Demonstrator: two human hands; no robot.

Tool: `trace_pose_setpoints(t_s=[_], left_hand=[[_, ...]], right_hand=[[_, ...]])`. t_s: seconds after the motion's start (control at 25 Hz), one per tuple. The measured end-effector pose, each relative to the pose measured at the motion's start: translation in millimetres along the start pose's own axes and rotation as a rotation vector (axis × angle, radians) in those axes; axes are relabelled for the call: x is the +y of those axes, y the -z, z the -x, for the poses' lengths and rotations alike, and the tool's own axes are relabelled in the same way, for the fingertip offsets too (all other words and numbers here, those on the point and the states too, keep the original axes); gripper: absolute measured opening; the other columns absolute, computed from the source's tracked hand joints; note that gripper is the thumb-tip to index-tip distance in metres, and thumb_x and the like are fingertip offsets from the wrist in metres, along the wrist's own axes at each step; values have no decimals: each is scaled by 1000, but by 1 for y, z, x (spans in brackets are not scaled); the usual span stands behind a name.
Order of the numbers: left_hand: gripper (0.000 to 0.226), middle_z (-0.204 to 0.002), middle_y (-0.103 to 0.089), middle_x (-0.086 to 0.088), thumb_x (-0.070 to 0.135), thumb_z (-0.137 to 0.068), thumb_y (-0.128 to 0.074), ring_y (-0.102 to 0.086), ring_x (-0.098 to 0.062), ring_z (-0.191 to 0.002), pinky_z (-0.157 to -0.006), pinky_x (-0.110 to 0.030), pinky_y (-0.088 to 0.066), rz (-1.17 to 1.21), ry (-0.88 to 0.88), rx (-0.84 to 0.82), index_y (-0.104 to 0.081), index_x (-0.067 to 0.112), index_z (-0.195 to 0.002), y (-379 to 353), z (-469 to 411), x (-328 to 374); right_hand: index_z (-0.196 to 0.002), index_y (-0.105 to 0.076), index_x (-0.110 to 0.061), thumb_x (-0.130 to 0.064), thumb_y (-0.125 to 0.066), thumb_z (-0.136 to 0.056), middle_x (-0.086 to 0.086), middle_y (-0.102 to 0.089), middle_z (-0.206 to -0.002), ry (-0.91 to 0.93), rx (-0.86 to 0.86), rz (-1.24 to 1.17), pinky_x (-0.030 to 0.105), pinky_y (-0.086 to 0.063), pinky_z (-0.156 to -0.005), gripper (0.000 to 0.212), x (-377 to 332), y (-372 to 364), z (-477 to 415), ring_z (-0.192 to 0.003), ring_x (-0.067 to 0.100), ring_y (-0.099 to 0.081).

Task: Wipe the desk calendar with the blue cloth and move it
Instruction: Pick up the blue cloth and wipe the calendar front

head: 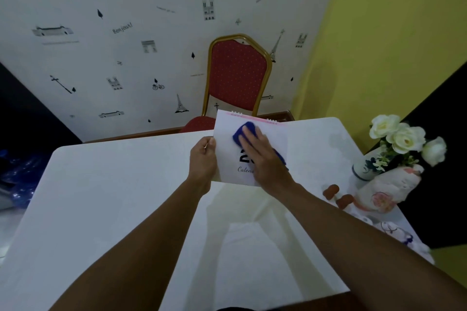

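A white desk calendar with a spiral top and black print stands tilted on the white table, toward its far edge. My left hand grips the calendar's left edge. My right hand lies flat on the calendar's front and presses a blue cloth against it. The cloth shows above my fingers and a little at the right of my palm. My right hand hides part of the printed text.
A red chair with a gold frame stands behind the table. At the table's right edge are a vase of white flowers, a white and pink plush object and small brown items.
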State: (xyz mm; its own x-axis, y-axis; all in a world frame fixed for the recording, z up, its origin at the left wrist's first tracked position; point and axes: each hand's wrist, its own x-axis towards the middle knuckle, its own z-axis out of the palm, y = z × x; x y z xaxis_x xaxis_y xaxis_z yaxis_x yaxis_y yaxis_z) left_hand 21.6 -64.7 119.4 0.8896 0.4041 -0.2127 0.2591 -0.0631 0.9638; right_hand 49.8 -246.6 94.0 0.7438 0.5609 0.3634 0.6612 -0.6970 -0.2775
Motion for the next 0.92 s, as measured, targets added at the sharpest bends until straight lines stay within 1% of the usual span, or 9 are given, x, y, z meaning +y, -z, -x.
trace_pose_setpoints(t_s=[0.08,0.16,0.24,0.32,0.44,0.52,0.68,0.76,0.92], left_hand=[[17,-103,-64,7,37,-104,-41,-64,-15,-84,-58,-21,-51,-5,17,32,-57,31,-109,2,-2,0],[18,-104,-63,6,36,-105,-41,-63,-17,-87,-61,-25,-52,18,31,66,-57,29,-111,8,-6,2],[18,-99,-64,7,37,-105,-41,-65,-17,-84,-58,-27,-52,43,19,85,-58,31,-103,16,-9,4],[21,-95,-65,7,36,-105,-39,-64,-16,-81,-56,-27,-50,47,1,113,-57,33,-96,22,-11,6],[25,-96,-65,4,37,-106,-35,-64,-18,-82,-60,-30,-51,57,8,136,-57,29,-98,27,-14,-1],[26,-96,-64,4,36,-106,-35,-63,-17,-82,-60,-30,-52,70,15,143,-58,29,-97,27,-14,-6],[24,-96,-64,8,35,-106,-36,-64,-13,-82,-57,-27,-52,50,-21,122,-58,32,-97,26,-13,-13],[21,-98,-64,12,34,-106,-37,-65,-12,-84,-57,-26,-53,-9,-56,87,-57,34,-100,29,-15,-19],[19,-101,-64,13,26,-105,-42,-63,-11,-83,-62,-24,-51,-139,-72,95,-61,33,-106,34,-18,-40]], right_hand=[[-158,-32,-9,5,-66,-90,8,-26,-167,215,-64,43,52,-27,-123,77,-4,-7,8,-157,32,-15],[-156,-36,-8,16,-57,-90,8,-29,-166,293,-64,-23,49,-24,-125,74,1,-7,19,-156,31,-16],[-152,-41,-2,22,-50,-90,13,-31,-164,114,40,-135,51,-25,-125,68,8,-4,22,-155,34,-19],[-155,-37,-3,20,-45,-93,13,-26,-166,-235,137,-282,46,-24,-125,66,15,0,17,-156,31,-18],[-158,-32,-12,7,-39,-102,6,-32,-164,-523,223,-448,17,-30,-116,59,21,6,1,-148,20,-33],[-155,-36,-16,-6,-35,-107,3,-48,-151,-593,251,-499,-2,-38,-93,49,21,7,-6,-125,10,-49],[-153,-41,-24,-14,-36,-108,-4,-59,-126,-742,218,-613,1,-43,-65,46,19,-2,-9,-96,1,-59],[-151,-43,-25,-14,-40,-105,-8,-58,-120,-778,201,-666,3,-45,-60,47,20,-7,-6,-95,2,-60],[-152,-41,-24,-10,-44,-104,-10,-55,-128,-797,175,-655,0,-45,-62,51,19,-19,7,-100,5,-58]])
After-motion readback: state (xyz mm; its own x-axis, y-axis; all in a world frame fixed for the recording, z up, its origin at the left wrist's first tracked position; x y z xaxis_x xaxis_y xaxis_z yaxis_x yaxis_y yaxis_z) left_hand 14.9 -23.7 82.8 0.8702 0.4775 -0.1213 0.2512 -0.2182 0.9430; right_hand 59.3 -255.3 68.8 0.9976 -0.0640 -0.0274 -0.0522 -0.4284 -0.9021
